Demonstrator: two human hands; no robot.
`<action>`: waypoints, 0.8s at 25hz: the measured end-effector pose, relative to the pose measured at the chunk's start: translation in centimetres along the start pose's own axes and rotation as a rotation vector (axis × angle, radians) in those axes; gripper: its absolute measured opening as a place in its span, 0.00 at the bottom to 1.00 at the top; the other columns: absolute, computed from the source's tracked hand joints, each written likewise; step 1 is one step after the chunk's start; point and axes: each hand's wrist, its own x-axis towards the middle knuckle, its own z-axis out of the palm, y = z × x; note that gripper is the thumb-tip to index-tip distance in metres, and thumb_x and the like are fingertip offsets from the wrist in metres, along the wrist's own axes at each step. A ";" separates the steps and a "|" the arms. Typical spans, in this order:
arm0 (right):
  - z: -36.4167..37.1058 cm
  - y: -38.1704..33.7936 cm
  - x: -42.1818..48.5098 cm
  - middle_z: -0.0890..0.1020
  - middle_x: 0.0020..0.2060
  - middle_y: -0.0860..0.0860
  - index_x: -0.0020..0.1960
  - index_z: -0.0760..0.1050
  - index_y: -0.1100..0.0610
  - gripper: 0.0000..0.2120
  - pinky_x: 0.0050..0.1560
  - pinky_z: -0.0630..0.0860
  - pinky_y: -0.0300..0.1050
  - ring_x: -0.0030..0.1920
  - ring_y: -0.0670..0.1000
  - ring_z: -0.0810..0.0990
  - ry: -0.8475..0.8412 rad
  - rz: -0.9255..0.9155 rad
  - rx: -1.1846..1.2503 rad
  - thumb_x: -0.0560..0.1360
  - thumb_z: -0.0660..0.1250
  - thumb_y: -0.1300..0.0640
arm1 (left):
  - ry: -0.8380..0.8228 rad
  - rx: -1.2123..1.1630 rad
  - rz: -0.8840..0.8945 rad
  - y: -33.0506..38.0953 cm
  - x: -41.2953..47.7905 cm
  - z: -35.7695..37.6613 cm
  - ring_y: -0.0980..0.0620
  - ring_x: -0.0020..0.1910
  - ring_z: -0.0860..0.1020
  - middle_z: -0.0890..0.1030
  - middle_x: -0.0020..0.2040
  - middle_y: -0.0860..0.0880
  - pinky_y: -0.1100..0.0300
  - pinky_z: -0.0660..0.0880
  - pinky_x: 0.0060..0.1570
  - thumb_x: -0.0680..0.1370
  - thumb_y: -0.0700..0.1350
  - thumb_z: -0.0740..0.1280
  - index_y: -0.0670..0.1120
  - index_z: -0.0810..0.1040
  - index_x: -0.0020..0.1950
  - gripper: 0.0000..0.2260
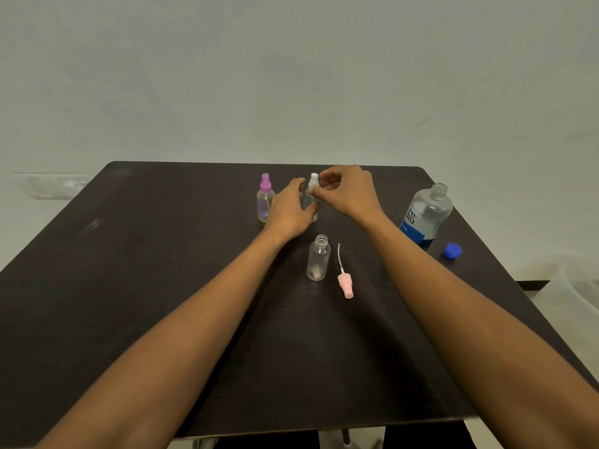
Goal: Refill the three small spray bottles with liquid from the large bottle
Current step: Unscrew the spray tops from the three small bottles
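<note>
Both hands are up at the centre of the frame on the white-capped spray bottle [312, 204]. The left hand [288, 209] curls round its clear body with the thumb against it, and the right hand [348, 192] pinches the white spray head [313, 180] between thumb and fingertips. Just left stands the purple-capped spray bottle [265, 197]. Nearer the camera, an open small bottle [318, 257] stands upright, its pink spray head [344, 281] lying just beside it on the dark table [129, 254]. Over at the right, the large bottle [426, 215] stands uncapped, with its blue cap [452, 250] near it
</note>
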 end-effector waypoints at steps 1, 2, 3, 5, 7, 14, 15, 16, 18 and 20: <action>0.4 0.1 0.3 0.88 0.48 0.49 0.59 0.85 0.56 0.22 0.55 0.82 0.38 0.47 0.42 0.86 -0.008 0.002 0.004 0.71 0.80 0.46 | 0.000 0.014 -0.003 0.0 0.3 0.2 0.46 0.70 0.76 0.78 0.70 0.45 0.53 0.74 0.67 0.80 0.48 0.73 0.44 0.69 0.77 0.28; 0.7 0.1 0.6 0.88 0.48 0.49 0.59 0.85 0.57 0.22 0.55 0.82 0.38 0.47 0.42 0.86 -0.012 0.003 0.009 0.70 0.81 0.45 | 0.001 0.027 -0.007 0.0 0.4 0.3 0.47 0.68 0.78 0.80 0.67 0.45 0.55 0.74 0.63 0.80 0.47 0.73 0.44 0.70 0.75 0.25; 1.0 0.2 0.8 0.88 0.47 0.49 0.58 0.85 0.57 0.22 0.55 0.83 0.39 0.47 0.42 0.86 -0.014 0.003 0.011 0.70 0.81 0.46 | 0.002 0.033 -0.009 -0.1 0.6 0.5 0.47 0.65 0.79 0.81 0.65 0.46 0.56 0.75 0.60 0.80 0.47 0.73 0.44 0.72 0.72 0.23; 1.4 0.3 1.0 0.89 0.46 0.50 0.56 0.86 0.57 0.19 0.54 0.84 0.42 0.47 0.44 0.86 -0.015 -0.012 -0.009 0.71 0.81 0.47 | 0.011 0.045 -0.014 -0.1 0.7 0.8 0.48 0.60 0.81 0.83 0.60 0.46 0.58 0.74 0.54 0.80 0.46 0.73 0.44 0.75 0.68 0.18; 1.6 0.5 1.1 0.88 0.45 0.50 0.54 0.86 0.57 0.17 0.53 0.84 0.43 0.46 0.45 0.86 -0.016 -0.027 -0.029 0.72 0.80 0.47 | 0.030 0.045 -0.014 0.0 0.6 1.0 0.49 0.55 0.82 0.84 0.56 0.46 0.57 0.76 0.53 0.80 0.45 0.72 0.44 0.77 0.64 0.15; -0.2 -0.8 0.9 0.88 0.44 0.51 0.54 0.86 0.58 0.16 0.51 0.84 0.41 0.45 0.45 0.86 -0.004 -0.031 0.019 0.71 0.81 0.50 | 0.081 0.015 0.039 1.0 -0.1 0.1 0.51 0.55 0.84 0.86 0.54 0.48 0.52 0.81 0.60 0.80 0.45 0.73 0.44 0.80 0.63 0.13; -0.7 -1.2 0.8 0.88 0.44 0.51 0.54 0.86 0.57 0.16 0.50 0.83 0.39 0.45 0.45 0.86 -0.003 -0.041 0.022 0.71 0.81 0.50 | 0.093 0.012 0.049 1.3 -0.4 -0.4 0.52 0.55 0.84 0.86 0.55 0.48 0.56 0.80 0.62 0.80 0.46 0.73 0.44 0.80 0.63 0.14; -1.3 -1.8 0.6 0.88 0.44 0.50 0.55 0.86 0.57 0.16 0.49 0.82 0.36 0.45 0.44 0.86 -0.001 -0.057 0.022 0.71 0.81 0.50 | 0.104 0.023 0.059 1.8 -0.9 -1.1 0.53 0.56 0.84 0.86 0.56 0.49 0.64 0.76 0.63 0.80 0.47 0.73 0.44 0.80 0.64 0.14; -2.6 -3.2 0.0 0.87 0.43 0.49 0.54 0.87 0.57 0.16 0.48 0.82 0.34 0.44 0.42 0.85 0.007 -0.098 0.023 0.71 0.81 0.49 | 0.127 0.020 0.089 2.8 -2.1 -2.7 0.56 0.55 0.84 0.86 0.55 0.51 0.74 0.67 0.66 0.80 0.48 0.73 0.46 0.81 0.63 0.13; -3.9 -4.8 -0.7 0.87 0.42 0.48 0.52 0.87 0.56 0.15 0.47 0.81 0.34 0.43 0.43 0.86 0.002 -0.148 0.027 0.71 0.81 0.48 | 0.151 -0.037 0.126 3.7 -3.5 -4.5 0.58 0.53 0.84 0.86 0.54 0.53 0.64 0.76 0.65 0.79 0.47 0.74 0.47 0.83 0.62 0.12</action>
